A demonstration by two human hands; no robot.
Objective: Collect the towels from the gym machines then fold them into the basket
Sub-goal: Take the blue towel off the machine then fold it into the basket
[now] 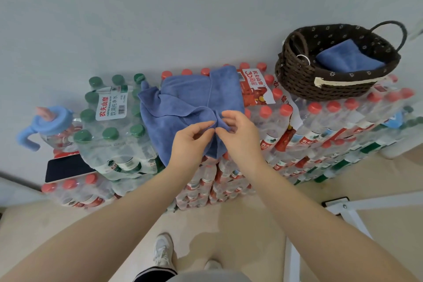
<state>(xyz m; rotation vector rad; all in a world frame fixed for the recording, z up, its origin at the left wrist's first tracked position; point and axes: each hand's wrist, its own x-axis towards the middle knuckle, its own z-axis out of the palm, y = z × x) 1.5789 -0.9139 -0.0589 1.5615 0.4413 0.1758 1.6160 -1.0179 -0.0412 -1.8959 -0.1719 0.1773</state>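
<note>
Pinching the blue towel (194,101) edge, left hand (192,142) and right hand (238,133) side by side.
Lumpy bottle caps (265,111) beyond could snag it, skewing the fold.

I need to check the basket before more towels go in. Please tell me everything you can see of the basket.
The basket is dark brown and woven, oval, with a loop handle at each end and a dark lining printed with small pale flowers. A cream band runs along its near side. It stands upright on the shrink-wrapped packs of red-capped water bottles, at the right, near the wall. One folded blue towel lies inside. Neither hand touches it.
</note>
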